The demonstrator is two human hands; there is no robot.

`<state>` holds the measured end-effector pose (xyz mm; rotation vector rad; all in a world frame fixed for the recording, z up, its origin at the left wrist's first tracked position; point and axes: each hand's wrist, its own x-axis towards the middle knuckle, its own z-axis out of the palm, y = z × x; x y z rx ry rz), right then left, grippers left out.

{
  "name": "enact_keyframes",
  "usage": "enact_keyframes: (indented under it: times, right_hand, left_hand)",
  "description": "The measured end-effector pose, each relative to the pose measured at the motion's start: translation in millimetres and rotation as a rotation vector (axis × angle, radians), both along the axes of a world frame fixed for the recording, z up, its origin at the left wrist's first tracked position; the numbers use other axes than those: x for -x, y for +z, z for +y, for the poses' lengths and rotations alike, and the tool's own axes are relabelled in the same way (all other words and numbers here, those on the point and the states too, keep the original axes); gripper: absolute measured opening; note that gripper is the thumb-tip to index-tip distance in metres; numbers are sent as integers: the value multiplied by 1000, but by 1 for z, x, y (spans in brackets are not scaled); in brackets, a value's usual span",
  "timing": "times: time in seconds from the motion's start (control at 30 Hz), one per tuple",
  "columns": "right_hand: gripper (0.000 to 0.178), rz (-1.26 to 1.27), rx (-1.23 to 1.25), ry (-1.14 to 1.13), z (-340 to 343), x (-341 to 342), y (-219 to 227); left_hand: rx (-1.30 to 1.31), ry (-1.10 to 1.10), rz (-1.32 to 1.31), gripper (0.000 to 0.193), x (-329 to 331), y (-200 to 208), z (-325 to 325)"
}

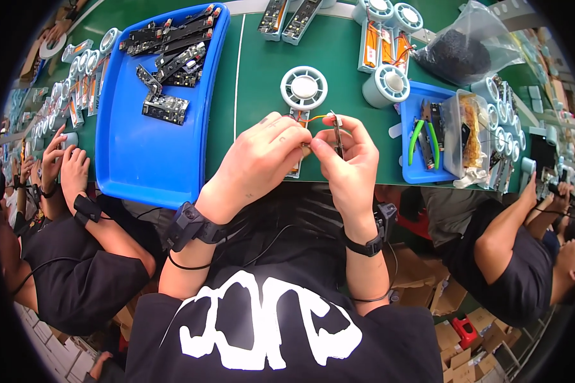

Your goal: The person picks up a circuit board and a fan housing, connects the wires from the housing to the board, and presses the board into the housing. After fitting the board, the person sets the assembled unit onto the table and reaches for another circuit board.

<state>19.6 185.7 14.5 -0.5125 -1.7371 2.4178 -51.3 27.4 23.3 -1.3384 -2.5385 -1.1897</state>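
A light-blue handheld fan (304,88) lies on the green bench before me, its round grille at the far end and its open body partly covered by my hands. My right hand (352,150) grips a narrow dark circuit board (338,138), turned nearly edge-on between thumb and fingers. A yellow-orange wire (314,118) runs from the fan's neck toward the top of this board. My left hand (262,159) is closed in a pinch, its fingertips meeting my right thumb; whatever small thing sits there is hidden.
At left stands a blue tray (128,153) with several circuit boards (166,112). To the right, a smaller blue tray (421,172) holds green-handled cutters (413,142) beside a clear plastic box (457,127). More fans (386,86) and a bag of dark material (460,54) lie beyond. People work on both sides.
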Motion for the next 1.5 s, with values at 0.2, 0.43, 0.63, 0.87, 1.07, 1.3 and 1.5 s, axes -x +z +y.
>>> enact_keyframes:
  times: [0.2, 0.43, 0.63, 0.87, 1.07, 1.3, 1.5]
  right_hand:
    - [30, -36, 137, 14, 1, -2, -3]
    - [31, 53, 216, -9, 0, -6, -8]
    - [31, 54, 32, -43, -4, -4, -9]
    - [31, 33, 101, -14, -1, -4, -10]
    - [35, 165, -49, -33, 6, -7, -20]
    - [39, 259, -225, 4, 0, -13, -29]
    - [38, 314, -457, -11, 4, -12, -40]
  left_hand:
    - [-176, 57, 12, 24, 0, -10, 1]
    - [-166, 71, 21, 20, -1, -13, -1]
    - [-137, 91, 34, 21, -4, -11, 2]
    - [-242, 66, 49, 18, -2, -16, 1]
    - [-305, 204, -179, 15, -10, -6, 12]
    - [-413, 255, -301, 8, -11, -15, 20]
    - [-448, 270, -573, 9, -13, -9, 19]
